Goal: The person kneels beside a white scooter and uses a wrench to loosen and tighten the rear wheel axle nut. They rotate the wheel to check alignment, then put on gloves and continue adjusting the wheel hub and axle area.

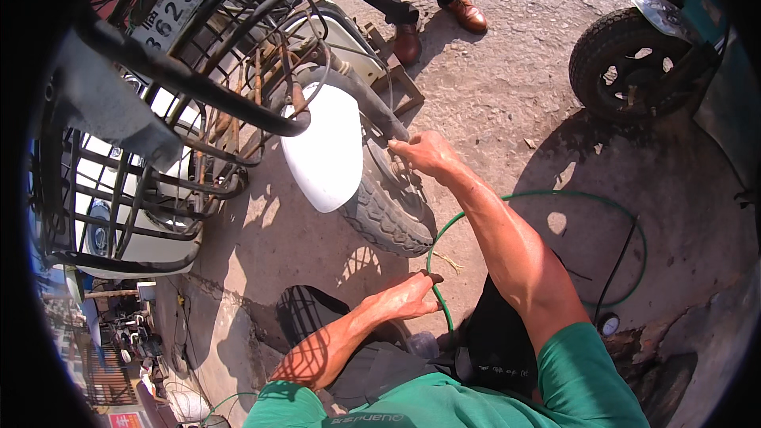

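Note:
My left hand [411, 296] has its fingers around a green hose [448, 319], low in front of me. My right hand [424, 152] reaches to the dark front fork [384, 122] of a two-wheeled vehicle, fingers curled; what exactly they grip is unclear. Below that hand stands a worn front tyre [376, 222] under a white mudguard [321, 150]. The hose loops over the ground to my right, where a round pressure gauge [609, 324] lies with a black tube.
A black metal rack [224, 119] and plated bodywork fill the upper left. Another person's legs in dark trousers, with brown shoes [465, 14], stand at the top. A second vehicle's wheel [630, 71] is at upper right, clutter [119, 349] at lower left.

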`<state>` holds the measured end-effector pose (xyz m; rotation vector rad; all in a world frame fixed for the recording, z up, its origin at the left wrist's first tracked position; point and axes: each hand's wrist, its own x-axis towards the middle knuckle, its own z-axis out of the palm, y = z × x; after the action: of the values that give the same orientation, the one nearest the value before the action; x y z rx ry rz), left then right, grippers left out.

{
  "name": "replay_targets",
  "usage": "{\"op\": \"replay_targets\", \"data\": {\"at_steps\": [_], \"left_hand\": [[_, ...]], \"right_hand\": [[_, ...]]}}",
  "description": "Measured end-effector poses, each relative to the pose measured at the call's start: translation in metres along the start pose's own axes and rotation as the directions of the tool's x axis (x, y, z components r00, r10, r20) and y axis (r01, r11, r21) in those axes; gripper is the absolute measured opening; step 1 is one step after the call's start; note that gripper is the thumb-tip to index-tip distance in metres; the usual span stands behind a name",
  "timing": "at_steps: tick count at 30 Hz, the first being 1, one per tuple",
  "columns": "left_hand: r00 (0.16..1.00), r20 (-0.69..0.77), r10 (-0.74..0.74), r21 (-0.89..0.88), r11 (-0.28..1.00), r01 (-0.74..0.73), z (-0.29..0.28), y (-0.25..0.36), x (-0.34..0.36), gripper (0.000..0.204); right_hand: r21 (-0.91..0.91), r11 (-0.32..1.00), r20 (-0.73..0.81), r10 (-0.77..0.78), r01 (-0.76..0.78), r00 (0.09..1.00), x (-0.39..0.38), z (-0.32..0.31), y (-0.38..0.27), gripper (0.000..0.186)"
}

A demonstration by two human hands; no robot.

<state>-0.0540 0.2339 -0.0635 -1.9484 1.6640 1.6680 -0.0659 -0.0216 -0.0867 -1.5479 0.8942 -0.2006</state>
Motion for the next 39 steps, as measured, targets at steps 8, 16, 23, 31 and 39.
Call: {"op": "replay_targets", "data": {"at_steps": [8, 16, 23, 31, 39], "left_hand": [[1.000, 0.007, 0.004, 0.050, 0.999, -0.005, 0.007, -0.009, 0.004, 0.068], [0.969, -0.107, 0.221, 0.155, 0.967, -0.203, 0.027, -0.032, 0.008, 0.039], [0.981, -0.043, 0.191, 0.109, 0.977, -0.185, 0.011, -0.019, 0.000, 0.044], [0.903, -0.427, 0.046, -0.374, 0.900, -0.222, -0.083, -0.030, -0.073, 0.072], [0.683, -0.724, 0.096, -0.598, 0.405, -0.692, -0.085, 0.009, -0.064, 0.097]], "right_hand": [[0.018, 1.000, -0.008, 0.019, -0.019, 1.000, 0.002, 0.002, 0.010, 0.058], [0.116, 0.993, -0.011, 0.000, 0.002, 1.000, 0.003, 0.007, 0.002, 0.051], [0.137, 0.990, 0.002, -0.035, 0.034, 0.999, -0.004, 0.007, -0.002, 0.048], [0.088, 0.996, -0.015, -0.016, 0.017, 1.000, -0.005, 0.005, -0.002, 0.050], [0.180, 0.983, -0.013, -0.043, 0.045, 0.999, 0.009, 0.011, 0.013, 0.049]]}}
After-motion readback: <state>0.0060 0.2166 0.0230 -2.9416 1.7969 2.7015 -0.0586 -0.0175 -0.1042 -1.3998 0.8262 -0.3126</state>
